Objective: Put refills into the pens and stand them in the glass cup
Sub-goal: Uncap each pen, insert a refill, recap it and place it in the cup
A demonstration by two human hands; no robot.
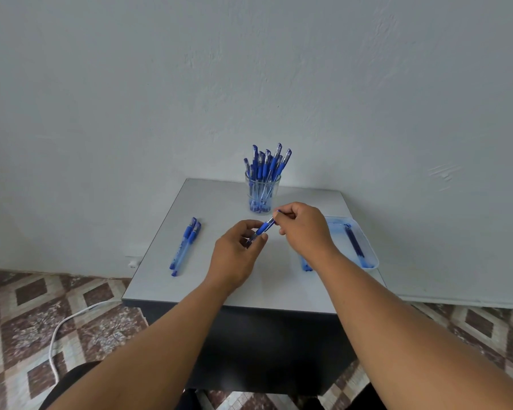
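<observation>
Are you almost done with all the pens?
Nearly. Done: a bunch of pens stand in the glass cup. In hand: the left hand and right hand hold one pen between them. Left: two pens on the table, refills in the tray.

home room, probably | patterned tile floor [27,306] | bare plastered wall [249,69] | small grey table [219,202] | white cable [60,329] on floor
</observation>
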